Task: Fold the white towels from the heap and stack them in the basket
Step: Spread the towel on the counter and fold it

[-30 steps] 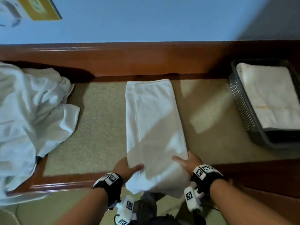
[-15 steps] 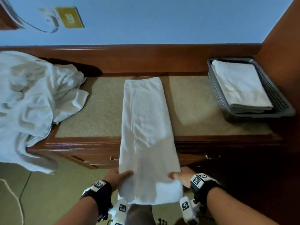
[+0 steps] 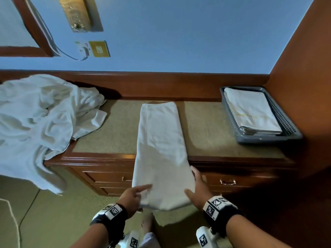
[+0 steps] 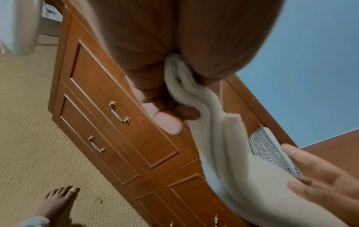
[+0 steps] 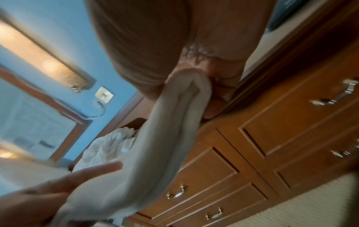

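A long white towel [image 3: 161,144], folded into a narrow strip, runs from the back of the dresser top [image 3: 206,126] out past its front edge. My left hand [image 3: 141,192] pinches the near left corner, thumb on top. My right hand [image 3: 195,185] grips the near right corner. The left wrist view shows the layered towel edge [image 4: 209,116] squeezed between thumb and fingers. In the right wrist view the towel fold [image 5: 186,95] is clamped the same way. The heap of white towels [image 3: 44,119] lies at the left. A grey mesh basket [image 3: 290,127] at the right holds folded towels [image 3: 250,111].
The dresser has drawers with metal handles [image 3: 228,182] below the held towel. A wooden side panel [image 3: 304,86] rises right of the basket. The heap hangs over the dresser's left end. My bare foot [image 4: 60,198] stands on the carpet.
Both hands have drawn the towel's near end back off the dresser top and away from it. The view has pulled back, so the drawers and floor now show.
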`<state>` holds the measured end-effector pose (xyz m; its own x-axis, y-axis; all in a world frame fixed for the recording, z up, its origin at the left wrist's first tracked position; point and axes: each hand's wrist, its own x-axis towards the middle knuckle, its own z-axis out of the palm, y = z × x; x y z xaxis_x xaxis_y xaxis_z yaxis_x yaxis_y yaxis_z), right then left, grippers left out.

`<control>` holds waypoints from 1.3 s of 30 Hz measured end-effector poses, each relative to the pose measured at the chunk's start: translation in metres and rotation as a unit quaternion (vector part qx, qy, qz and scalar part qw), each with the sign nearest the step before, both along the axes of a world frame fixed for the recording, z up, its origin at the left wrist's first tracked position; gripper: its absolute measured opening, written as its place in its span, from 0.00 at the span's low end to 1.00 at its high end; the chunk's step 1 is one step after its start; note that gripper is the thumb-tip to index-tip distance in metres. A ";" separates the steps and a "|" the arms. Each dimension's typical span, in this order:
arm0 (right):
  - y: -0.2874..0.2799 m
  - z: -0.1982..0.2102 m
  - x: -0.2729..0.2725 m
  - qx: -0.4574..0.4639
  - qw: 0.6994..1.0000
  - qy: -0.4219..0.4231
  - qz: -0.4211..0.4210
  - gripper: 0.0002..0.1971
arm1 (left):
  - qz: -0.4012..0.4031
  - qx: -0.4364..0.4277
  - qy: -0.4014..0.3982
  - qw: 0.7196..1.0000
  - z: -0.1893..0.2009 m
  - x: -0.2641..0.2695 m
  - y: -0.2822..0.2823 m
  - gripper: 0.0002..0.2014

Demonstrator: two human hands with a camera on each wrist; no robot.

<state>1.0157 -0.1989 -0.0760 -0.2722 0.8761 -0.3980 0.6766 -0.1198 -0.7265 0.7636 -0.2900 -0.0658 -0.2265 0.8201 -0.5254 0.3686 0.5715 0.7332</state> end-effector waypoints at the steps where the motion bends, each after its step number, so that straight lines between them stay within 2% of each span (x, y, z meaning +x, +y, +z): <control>1: 0.000 0.002 -0.002 0.041 0.999 -0.001 0.027 0.38 | 0.004 -0.008 0.001 1.000 0.004 0.000 0.002 0.30; 4: 0.011 0.016 -0.010 0.173 0.979 0.059 0.088 0.23 | 0.005 -0.008 -0.005 1.000 0.019 -0.008 0.014 0.28; 6: 0.027 0.028 -0.015 0.257 0.958 0.088 0.092 0.21 | 0.019 0.011 -0.020 1.000 0.034 -0.018 0.030 0.26; 8: 0.044 0.049 -0.022 0.276 0.951 0.115 0.075 0.17 | 0.028 0.036 -0.025 0.999 0.052 -0.028 0.052 0.24; 11: 0.068 0.088 -0.034 0.270 0.951 0.130 0.072 0.03 | 0.052 0.082 -0.039 0.995 0.076 -0.045 0.088 0.25; 13: 0.085 0.108 -0.041 0.289 0.945 0.119 0.097 0.17 | 0.066 0.108 -0.059 0.990 0.090 -0.056 0.115 0.26; 17: 0.134 0.126 -0.060 0.295 0.942 0.075 0.141 0.29 | 0.115 0.144 -0.102 0.978 0.112 -0.080 0.172 0.19; 19: 0.164 0.125 -0.074 0.314 0.936 0.064 0.145 0.28 | 0.125 0.149 -0.104 0.975 0.117 -0.093 0.201 0.18; 25: 0.254 0.114 -0.121 0.422 0.893 0.089 0.128 0.17 | 0.087 0.124 -0.083 0.985 0.121 -0.126 0.279 0.20; 39: 0.359 0.059 -0.161 0.309 0.946 0.012 0.097 0.20 | -0.001 0.007 -0.038 0.999 0.081 -0.168 0.397 0.16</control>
